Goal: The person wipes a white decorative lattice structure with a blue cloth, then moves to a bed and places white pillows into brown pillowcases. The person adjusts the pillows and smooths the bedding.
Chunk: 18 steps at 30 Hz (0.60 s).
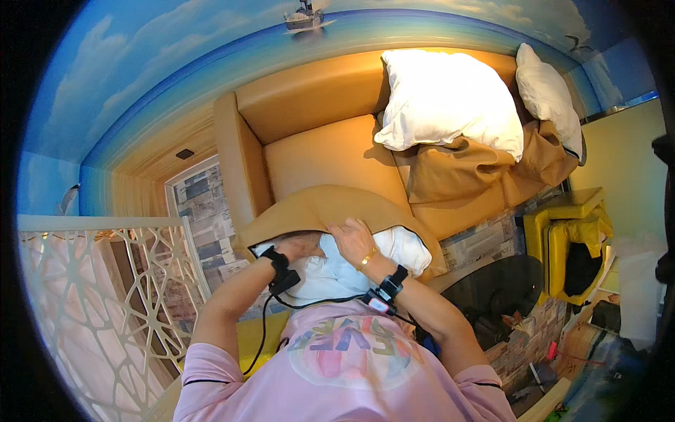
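Note:
In front of my lap lies a tan leather-look cushion cover [337, 202], its opening toward me with a dark edge. A white pillow [394, 252] sits partly inside it, bulging out through the opening. My left hand [299, 246] reaches under the cover's edge at the left and closes on the white pillow; its fingertips are partly in shadow. With fingers curled over the rim of the opening, my right hand [354, 239] grips the cover near its middle. Both wrists wear black straps with small devices, joined to cables.
A tan sofa [330, 158] stands ahead. On its right side are a white pillow [450, 98], another white pillow [547, 88] and a loose tan cover [457, 172]. A dark oval tabletop [492, 292] and yellow seat [562, 211] are at right; a white lattice screen [119, 281] is left.

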Motion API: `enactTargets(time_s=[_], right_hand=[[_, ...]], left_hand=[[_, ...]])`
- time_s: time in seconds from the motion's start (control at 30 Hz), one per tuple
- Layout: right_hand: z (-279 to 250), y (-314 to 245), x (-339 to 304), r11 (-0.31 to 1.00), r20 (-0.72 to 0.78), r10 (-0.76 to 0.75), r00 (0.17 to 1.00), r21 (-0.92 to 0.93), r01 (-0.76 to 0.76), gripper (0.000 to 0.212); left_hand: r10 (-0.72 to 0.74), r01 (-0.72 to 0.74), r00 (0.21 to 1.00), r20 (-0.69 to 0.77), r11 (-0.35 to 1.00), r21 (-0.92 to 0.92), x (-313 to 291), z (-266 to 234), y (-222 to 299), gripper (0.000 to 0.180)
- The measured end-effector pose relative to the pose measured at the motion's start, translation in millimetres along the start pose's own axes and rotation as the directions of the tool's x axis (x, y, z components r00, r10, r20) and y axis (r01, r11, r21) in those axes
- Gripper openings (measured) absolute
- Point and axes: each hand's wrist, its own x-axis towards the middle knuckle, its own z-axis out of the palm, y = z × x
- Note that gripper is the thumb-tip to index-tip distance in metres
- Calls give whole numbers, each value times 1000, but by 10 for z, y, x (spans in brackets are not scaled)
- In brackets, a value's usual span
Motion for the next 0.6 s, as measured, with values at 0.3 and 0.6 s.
enactTargets(time_s=[0.3, 0.6], right_hand=[[-113, -273, -243, 990, 245, -142, 959, 33, 138, 14], [71, -206, -212, 992, 107, -114, 988, -42, 119, 20]], left_hand=[[19, -42, 961, -276, 996, -77, -160, 657, -221, 54], [-174, 176, 983, -51, 983, 43, -485, 495, -70, 40]])
